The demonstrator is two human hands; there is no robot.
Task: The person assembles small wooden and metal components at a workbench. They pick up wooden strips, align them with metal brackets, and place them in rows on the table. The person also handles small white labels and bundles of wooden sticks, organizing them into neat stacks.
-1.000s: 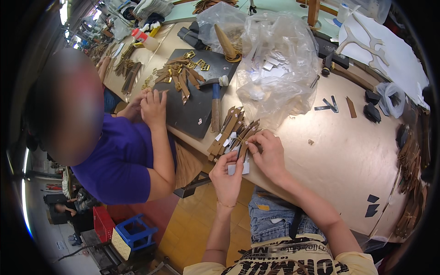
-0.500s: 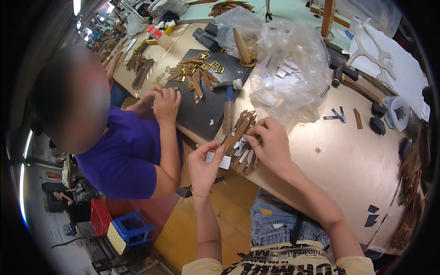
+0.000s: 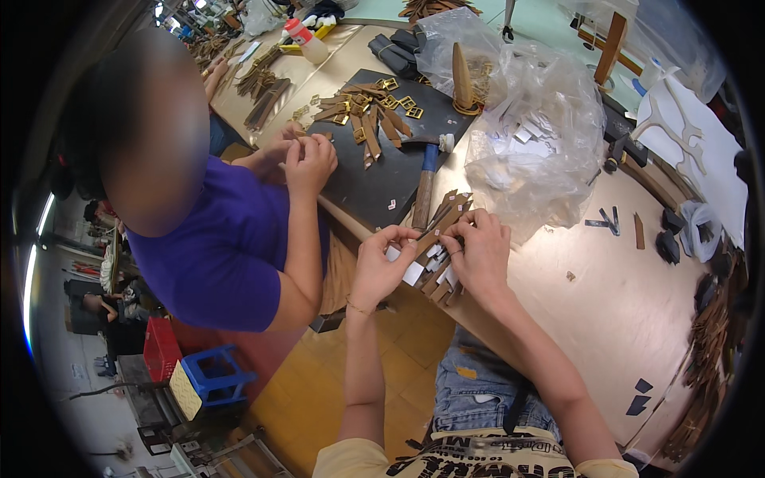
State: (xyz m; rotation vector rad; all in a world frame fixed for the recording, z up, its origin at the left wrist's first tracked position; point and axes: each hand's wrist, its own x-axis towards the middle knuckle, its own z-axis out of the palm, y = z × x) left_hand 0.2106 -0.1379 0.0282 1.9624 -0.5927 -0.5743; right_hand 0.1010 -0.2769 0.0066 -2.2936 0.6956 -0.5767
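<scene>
While the left hand pinches a small white tag, the right hand is curled around a brown strap. Both sit over a strap pile at the table edge, beside a hammer.

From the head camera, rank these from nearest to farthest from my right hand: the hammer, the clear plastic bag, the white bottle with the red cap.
1. Hammer: just up and left of the right hand, lying over the dark mat's edge.
2. Clear plastic bag: farther up the table, to the right.
3. White bottle: far up and left, near the table's far end.
</scene>
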